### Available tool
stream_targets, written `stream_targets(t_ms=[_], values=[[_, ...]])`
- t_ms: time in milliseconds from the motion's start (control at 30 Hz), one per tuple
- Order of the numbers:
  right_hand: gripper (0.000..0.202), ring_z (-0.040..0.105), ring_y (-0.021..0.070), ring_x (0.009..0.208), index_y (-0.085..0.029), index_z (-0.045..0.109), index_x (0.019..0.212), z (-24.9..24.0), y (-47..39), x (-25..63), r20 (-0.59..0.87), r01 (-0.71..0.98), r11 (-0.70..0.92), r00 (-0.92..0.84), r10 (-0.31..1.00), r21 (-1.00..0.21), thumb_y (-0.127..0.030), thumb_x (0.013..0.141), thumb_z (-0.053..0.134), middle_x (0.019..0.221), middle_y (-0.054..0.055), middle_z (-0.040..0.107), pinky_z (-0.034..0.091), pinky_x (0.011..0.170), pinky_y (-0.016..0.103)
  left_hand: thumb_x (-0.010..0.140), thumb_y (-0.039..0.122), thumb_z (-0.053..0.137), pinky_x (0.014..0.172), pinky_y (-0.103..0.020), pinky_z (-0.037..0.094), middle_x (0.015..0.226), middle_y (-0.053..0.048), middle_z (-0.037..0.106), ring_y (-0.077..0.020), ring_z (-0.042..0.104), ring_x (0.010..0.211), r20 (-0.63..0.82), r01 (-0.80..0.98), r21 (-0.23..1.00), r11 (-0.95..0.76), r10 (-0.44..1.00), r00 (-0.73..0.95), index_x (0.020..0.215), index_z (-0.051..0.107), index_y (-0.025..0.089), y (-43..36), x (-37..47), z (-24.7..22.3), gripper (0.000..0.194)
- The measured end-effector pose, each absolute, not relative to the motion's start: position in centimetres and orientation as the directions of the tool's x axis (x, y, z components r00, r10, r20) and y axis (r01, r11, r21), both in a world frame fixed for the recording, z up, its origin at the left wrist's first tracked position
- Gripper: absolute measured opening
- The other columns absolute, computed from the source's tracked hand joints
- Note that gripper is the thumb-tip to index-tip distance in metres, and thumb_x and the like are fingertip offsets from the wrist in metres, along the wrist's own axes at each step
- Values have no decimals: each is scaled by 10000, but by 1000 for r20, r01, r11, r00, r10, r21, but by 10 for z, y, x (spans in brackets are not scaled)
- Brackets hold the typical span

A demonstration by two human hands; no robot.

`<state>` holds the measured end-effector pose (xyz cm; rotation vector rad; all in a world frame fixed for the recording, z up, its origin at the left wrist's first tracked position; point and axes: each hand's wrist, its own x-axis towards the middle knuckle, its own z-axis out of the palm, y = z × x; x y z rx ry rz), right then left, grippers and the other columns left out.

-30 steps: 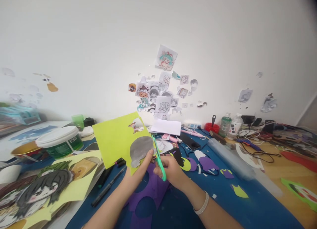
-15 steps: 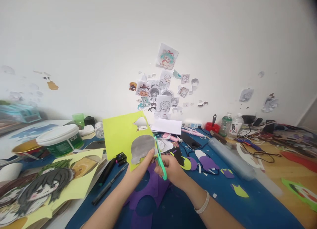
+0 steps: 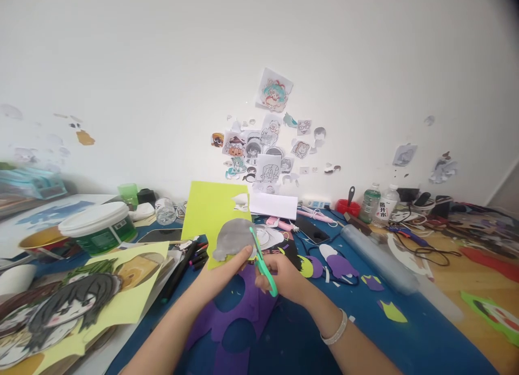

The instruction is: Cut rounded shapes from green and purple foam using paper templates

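My left hand (image 3: 235,262) pinches a yellow-green sheet (image 3: 203,207) together with a grey cut-out shape (image 3: 233,239) lying over it; the thumb presses on the grey shape's lower right. Green-handled scissors (image 3: 265,269) are in my right hand (image 3: 281,277), pointing up and away along the right edge of the grey shape. Whether the blades are apart is too small to tell. Below both hands, a purple sheet (image 3: 235,359) with round cut-outs lies on the blue mat (image 3: 300,342).
Yellow sheets with drawn figures (image 3: 141,288) and a white-lidded tub (image 3: 97,229) stand left. Black pens (image 3: 178,272) lie beside my left forearm. To the right are purple scraps (image 3: 340,267), a clear roll (image 3: 377,258) and two bottles (image 3: 385,204).
The yellow-green sheet has turned clockwise and shifted right, with the grey shape tilted along with it. My left hand moved slightly left, and the scissors now point a little more to the left.
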<state>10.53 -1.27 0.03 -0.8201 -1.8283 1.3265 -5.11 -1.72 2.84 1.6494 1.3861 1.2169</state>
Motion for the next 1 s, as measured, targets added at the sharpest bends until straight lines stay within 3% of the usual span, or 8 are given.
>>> stream_targets(t_ms=[267, 533, 667, 800, 1000], values=[[286, 310, 58, 464, -154, 427, 546, -8, -7, 111, 166, 130, 273, -529, 832, -953, -275, 638, 670, 494, -70, 347, 259, 436, 196, 688, 554, 457, 456, -243, 374, 416, 48, 385, -120, 424, 431, 251, 402, 877, -264, 964, 85, 434, 364, 210, -19, -54, 31, 438], [249, 340, 70, 503, -149, 461, 579, -3, -9, 109, 192, 122, 303, -544, 817, -945, -287, 649, 656, 534, -54, 396, 287, 463, 198, 667, 547, 497, 564, -293, 457, 489, -2, 529, -194, 559, 595, 213, 395, 893, -216, 976, 52, 493, 490, 209, -21, -53, 29, 380], [313, 365, 81, 516, -153, 456, 584, 0, -10, 109, 221, 84, 320, -559, 799, -944, -384, 637, 661, 542, -43, 416, 290, 462, 201, 659, 519, 531, 628, -299, 473, 528, -16, 574, -220, 591, 693, 193, 390, 902, -183, 981, 15, 554, 549, 205, -24, -49, 29, 331], [330, 330, 72, 496, -151, 459, 565, -1, -9, 110, 225, 93, 324, -545, 808, -941, -397, 638, 666, 512, -54, 368, 253, 439, 194, 647, 501, 547, 628, -298, 477, 550, -17, 592, -230, 598, 721, 199, 354, 917, -183, 980, -8, 619, 580, 206, -24, -48, 29, 298], [322, 308, 64, 479, -143, 488, 562, -3, -10, 106, 254, 54, 324, -504, 825, -944, -393, 629, 680, 500, -57, 378, 238, 436, 198, 626, 511, 568, 592, -293, 475, 529, -15, 584, -227, 601, 682, 210, 304, 932, -196, 978, -15, 546, 545, 214, -21, -49, 26, 308]])
